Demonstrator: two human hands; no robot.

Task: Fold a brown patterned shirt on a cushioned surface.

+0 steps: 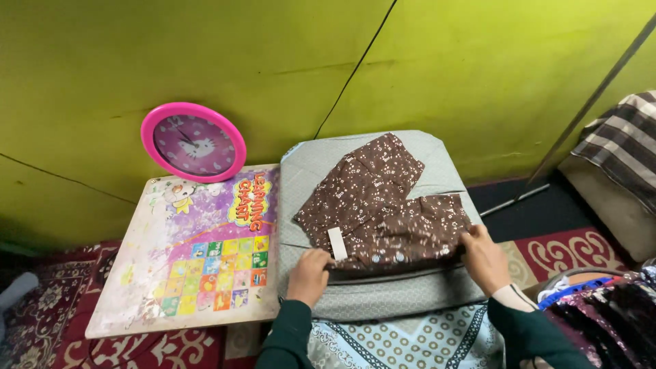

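At six o'clock, the left hand point(309, 275) and right hand point(484, 258) each pinched the near edge of a folded brown cotton garment with white specks point(383, 205), fingers curled closed on cloth. It lay on a grey padded board point(383, 297). At ten o'clock stood a round pink plastic clock point(193, 142).

Brown garment point(383, 205) dotted with small white marks, a white tag at its edge, laid on a grey, finely patterned pad point(307, 171). Pink-rimmed clock point(193, 142) with purple face; colourful chart board point(198, 253), mostly purple and white. Yellow-green wall point(273, 61); red carpet point(567, 249) with cream, perhaps floral, motifs.
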